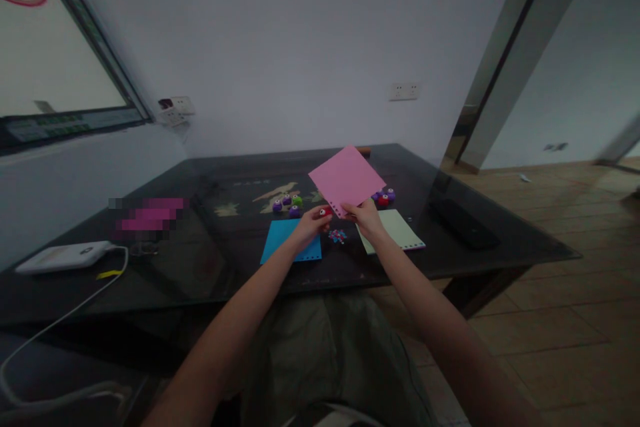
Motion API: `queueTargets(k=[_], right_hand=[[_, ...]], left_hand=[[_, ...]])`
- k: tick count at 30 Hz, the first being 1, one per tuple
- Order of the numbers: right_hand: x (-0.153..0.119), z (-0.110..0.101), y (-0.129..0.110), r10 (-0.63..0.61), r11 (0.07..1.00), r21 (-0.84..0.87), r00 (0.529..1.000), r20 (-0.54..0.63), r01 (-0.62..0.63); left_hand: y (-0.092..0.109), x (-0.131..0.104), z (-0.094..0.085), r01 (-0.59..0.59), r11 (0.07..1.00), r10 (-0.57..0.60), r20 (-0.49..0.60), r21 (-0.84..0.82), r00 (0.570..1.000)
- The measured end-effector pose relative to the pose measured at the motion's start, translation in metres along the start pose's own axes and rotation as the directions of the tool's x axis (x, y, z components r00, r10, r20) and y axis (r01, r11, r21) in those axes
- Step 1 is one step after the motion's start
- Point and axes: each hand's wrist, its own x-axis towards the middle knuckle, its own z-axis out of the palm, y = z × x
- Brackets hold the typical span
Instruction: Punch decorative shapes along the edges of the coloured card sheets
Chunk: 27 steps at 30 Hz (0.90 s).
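Note:
My right hand [366,215] pinches the lower corner of a pink sheet of paper [347,175], which is held up at a tilt above the table. Holes run along the sheet's lower left edge. My left hand [309,225] grips a small round red piece with a white eye-like spot [325,211], close to that punched edge; I cannot tell whether they touch. Below my left hand lies a blue punched sheet [280,238]. A pale yellow punched sheet [397,230] lies beneath my right wrist. Between them sits a small cluster of red and blue bits [337,236].
Several purple and green round eyed pieces [294,211] stand behind the blue sheet; purple and red ones [383,200] are behind the yellow sheet. A black flat object [465,223] lies at right. At left are a white device [65,257] with a cable and blurred magenta items [153,213].

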Motion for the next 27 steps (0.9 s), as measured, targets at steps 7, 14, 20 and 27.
queueTargets(k=[7,14,20,27], right_hand=[[-0.004,-0.006,0.009,-0.026,0.998,-0.057,0.996,-0.086,0.021],[-0.004,-0.009,0.009,-0.081,0.99,-0.123,0.992,-0.098,0.069],[-0.003,-0.01,0.006,-0.139,0.98,-0.16,0.984,-0.11,0.12],[-0.002,-0.01,0.006,-0.19,0.966,-0.195,0.976,-0.106,0.167]], left_hand=[[-0.001,-0.003,-0.006,0.021,0.995,-0.016,0.052,-0.101,0.999],[0.005,-0.007,-0.001,0.039,0.989,-0.027,0.087,-0.141,0.996],[0.006,-0.008,-0.005,0.034,0.995,-0.029,0.046,-0.094,0.999],[0.008,-0.007,-0.004,-0.001,0.998,0.003,0.045,-0.058,0.999]])
